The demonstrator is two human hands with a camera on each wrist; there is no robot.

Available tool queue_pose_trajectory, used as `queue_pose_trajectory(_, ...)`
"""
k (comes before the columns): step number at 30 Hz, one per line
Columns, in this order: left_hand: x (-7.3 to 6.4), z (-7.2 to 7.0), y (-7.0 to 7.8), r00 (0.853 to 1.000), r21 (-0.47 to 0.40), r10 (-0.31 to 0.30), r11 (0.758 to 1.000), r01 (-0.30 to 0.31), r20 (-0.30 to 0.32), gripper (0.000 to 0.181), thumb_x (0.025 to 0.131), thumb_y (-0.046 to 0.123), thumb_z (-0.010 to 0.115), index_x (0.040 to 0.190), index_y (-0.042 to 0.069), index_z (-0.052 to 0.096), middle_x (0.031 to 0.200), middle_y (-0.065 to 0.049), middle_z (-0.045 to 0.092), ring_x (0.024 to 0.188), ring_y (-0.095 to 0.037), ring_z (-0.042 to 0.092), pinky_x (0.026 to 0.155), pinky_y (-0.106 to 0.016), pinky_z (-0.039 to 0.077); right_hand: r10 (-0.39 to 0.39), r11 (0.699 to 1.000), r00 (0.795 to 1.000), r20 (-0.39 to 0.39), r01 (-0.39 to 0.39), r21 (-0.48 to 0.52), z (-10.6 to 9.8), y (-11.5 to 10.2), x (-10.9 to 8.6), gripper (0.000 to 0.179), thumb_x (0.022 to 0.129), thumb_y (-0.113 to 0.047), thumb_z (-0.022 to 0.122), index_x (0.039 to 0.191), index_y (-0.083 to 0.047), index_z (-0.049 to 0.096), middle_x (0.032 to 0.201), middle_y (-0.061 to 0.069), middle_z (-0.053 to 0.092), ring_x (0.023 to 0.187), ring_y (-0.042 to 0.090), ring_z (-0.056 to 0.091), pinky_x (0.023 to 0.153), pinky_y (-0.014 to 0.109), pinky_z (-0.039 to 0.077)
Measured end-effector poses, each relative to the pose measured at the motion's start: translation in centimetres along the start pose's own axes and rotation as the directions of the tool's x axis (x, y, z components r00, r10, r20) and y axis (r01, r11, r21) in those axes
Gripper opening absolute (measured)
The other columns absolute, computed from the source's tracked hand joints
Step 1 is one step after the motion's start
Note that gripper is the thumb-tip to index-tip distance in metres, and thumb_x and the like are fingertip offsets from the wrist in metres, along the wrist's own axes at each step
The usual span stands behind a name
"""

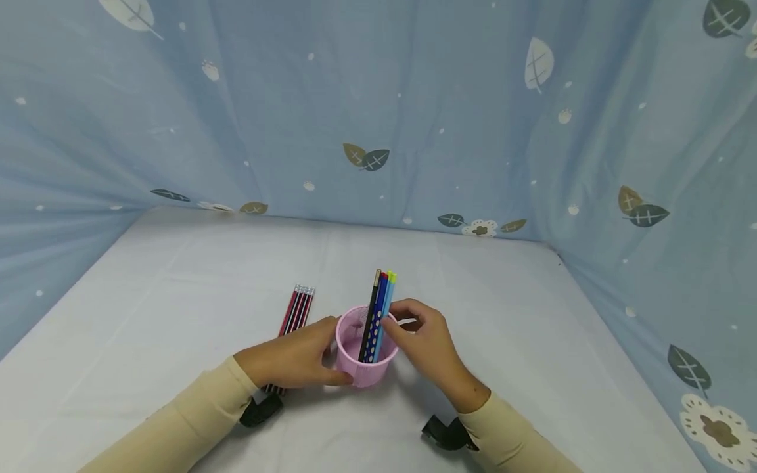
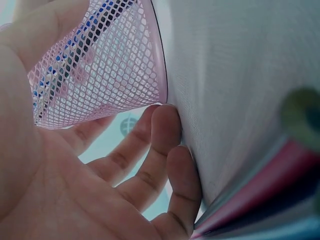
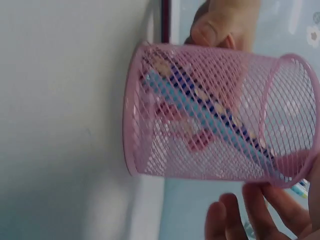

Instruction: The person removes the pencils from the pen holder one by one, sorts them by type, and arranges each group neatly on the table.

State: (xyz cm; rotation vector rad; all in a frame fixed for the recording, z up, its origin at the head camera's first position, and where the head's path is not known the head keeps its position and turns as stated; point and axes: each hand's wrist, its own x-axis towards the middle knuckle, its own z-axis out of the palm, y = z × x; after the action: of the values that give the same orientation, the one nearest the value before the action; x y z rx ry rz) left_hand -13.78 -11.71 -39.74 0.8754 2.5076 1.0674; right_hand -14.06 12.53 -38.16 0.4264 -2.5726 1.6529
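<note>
A pink mesh pencil holder [image 1: 362, 376] stands upright on the white table. Several pencils [image 1: 376, 322], black, polka-dotted navy and light blue, lean together inside it, their tops above the rim. My left hand [image 1: 304, 355] grips the holder's left side, thumb in front and fingers around the back; in the left wrist view, fingertips [image 2: 167, 125] lie near its base. At the right rim, my right hand [image 1: 428, 335] has its thumb against the light blue pencil and its fingers outside the mesh [image 3: 200, 115]. It appears to pinch the pencils at the rim.
A row of striped red-and-black pencils [image 1: 298, 309] lies on the table left of the holder, partly hidden by my left hand. Black wrist mounts [image 1: 260, 410] sit under both sleeves. A blue leaf-patterned curtain [image 1: 414, 118] surrounds the white tabletop [image 1: 503, 315].
</note>
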Motion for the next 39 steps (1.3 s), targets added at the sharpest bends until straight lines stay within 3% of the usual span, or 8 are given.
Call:
queue_pose_trajectory(7,-0.2,-0.2,0.0,1.000,0.016,0.003,1.000,-0.003,-0.006,0.085,0.080,0.046,0.082,0.148,0.015,0.041,0.130,-0.002,0.057,0.114,-0.015,0.054,0.101,-0.045,0.047,-0.040,0.999,0.998,-0.050,0.041,0.026,0.3,-0.2,0.1,0.015,0.089,-0.014,0.075,0.104,-0.014,0.073,0.102,0.002,0.072,0.095,0.017,0.067,0.086,0.037,0.056)
queue_pose_trajectory(16,0.1,-0.1,-0.1,1.000,0.015,0.028,1.000,-0.028,-0.011,0.084,0.079,0.044,0.083,0.146,0.013,0.042,0.130,-0.003,0.057,0.116,-0.015,0.055,0.103,-0.043,0.047,-0.115,0.992,0.991,-0.074,0.118,0.039,0.0,-0.1,0.1,0.017,0.089,-0.013,0.075,0.105,-0.011,0.070,0.112,0.004,0.065,0.109,0.018,0.061,0.091,0.033,0.056)
queue_pose_trajectory(27,0.3,-0.1,0.0,1.000,0.007,0.027,1.000,-0.027,0.000,0.085,0.079,0.042,0.084,0.147,0.013,0.042,0.132,-0.006,0.057,0.121,-0.018,0.054,0.105,-0.047,0.045,-0.172,0.984,0.984,-0.041,0.173,0.047,-0.9,-1.3,-0.3,0.015,0.092,-0.011,0.072,0.106,-0.008,0.067,0.110,0.004,0.066,0.107,0.016,0.060,0.093,0.034,0.053)
queue_pose_trajectory(34,0.3,0.0,0.0,1.000,0.018,0.024,1.000,-0.024,-0.007,0.085,0.078,0.044,0.084,0.145,0.012,0.043,0.131,-0.005,0.058,0.118,-0.016,0.055,0.104,-0.046,0.046,-0.255,0.958,0.964,-0.071,0.262,0.120,-2.1,-2.6,-0.7,0.012,0.097,-0.005,0.063,0.108,0.000,0.060,0.108,0.016,0.066,0.101,0.015,0.065,0.090,0.027,0.054)
queue_pose_trajectory(39,0.2,0.0,0.0,1.000,0.032,0.013,0.999,-0.013,-0.004,0.085,0.078,0.045,0.084,0.146,0.013,0.043,0.132,-0.005,0.057,0.115,-0.016,0.054,0.101,-0.045,0.047,-0.307,0.922,0.941,-0.139,0.331,0.202,-3.2,-3.7,-1.0,0.010,0.101,-0.001,0.053,0.109,0.004,0.053,0.104,0.007,0.069,0.095,0.016,0.068,0.084,0.028,0.057)
